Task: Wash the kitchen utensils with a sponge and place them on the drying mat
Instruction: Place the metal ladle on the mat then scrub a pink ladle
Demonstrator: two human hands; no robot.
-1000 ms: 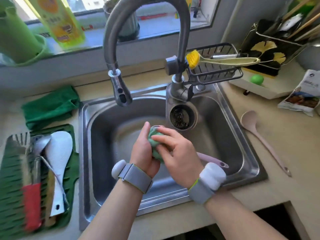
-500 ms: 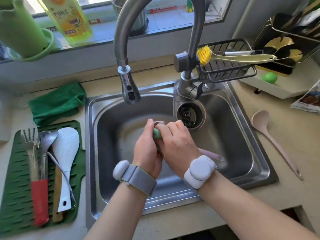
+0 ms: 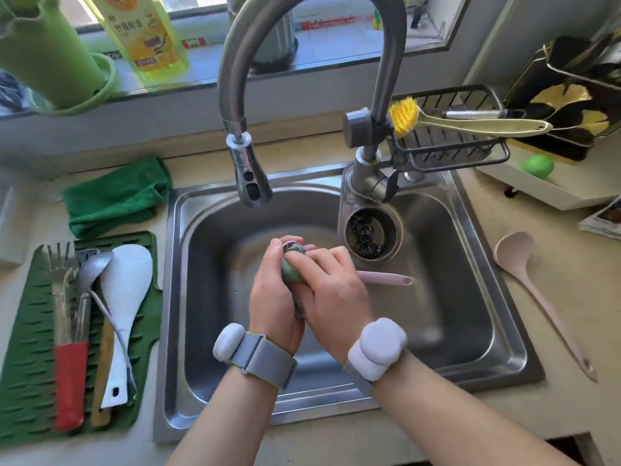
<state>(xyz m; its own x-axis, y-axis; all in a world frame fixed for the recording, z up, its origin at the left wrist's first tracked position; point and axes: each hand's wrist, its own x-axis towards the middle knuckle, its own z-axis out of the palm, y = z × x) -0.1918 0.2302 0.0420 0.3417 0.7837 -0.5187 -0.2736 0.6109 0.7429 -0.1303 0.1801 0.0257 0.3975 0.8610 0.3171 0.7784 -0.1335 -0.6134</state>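
Over the sink (image 3: 484,297), the green sponge (image 3: 289,272) is kept pressed between the left hand (image 3: 274,299) and the right hand (image 3: 331,290), both closed. The pink utensil (image 3: 386,278) projects rightward from under the right hand, as before; the hands' positions are barely changed. The drying mat (image 3: 30,391) lies well left of the left hand.

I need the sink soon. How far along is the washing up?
Done: several utensils, including a white rice paddle, lie on the green drying mat. In hand: both hands scrub a pink-handled utensil with a green sponge over the steel sink. Left: the pink ladle on the counter.
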